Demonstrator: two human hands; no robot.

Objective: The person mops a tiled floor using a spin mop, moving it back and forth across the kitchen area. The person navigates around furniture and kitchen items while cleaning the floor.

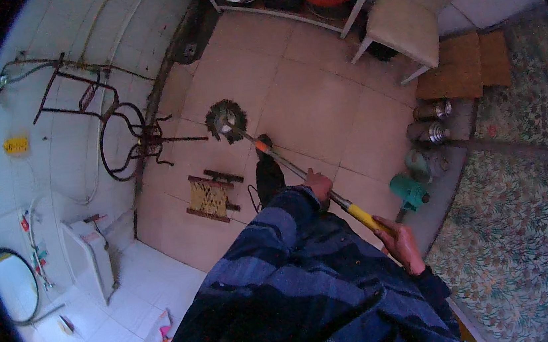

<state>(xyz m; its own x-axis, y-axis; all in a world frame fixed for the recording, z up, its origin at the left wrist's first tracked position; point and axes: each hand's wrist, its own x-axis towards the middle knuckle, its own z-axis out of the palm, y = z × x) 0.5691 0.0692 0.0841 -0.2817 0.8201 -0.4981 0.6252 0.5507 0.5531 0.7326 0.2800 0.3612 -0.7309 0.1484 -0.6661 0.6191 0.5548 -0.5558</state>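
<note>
A round mop head (226, 121) with dark strands lies on the pink tiled floor. From it a metal handle (289, 164) with an orange band runs towards me, ending in a yellow grip (363, 216). My left hand (319, 184) is closed around the metal part of the handle, about midway along. My right hand (402, 242) grips the upper end, by the yellow grip. A dark shoe (264, 144) of mine stands close beside the mop head, partly under the handle.
A small folding stool (209, 198) with a woven seat stands left of my leg. A dark metal stand (142, 134) is by the left wall. A pale chair (401, 27), a shelf (282, 12), cardboard (451, 69), thermos flasks (425, 132) and a green jug (408, 190) line the far and right sides.
</note>
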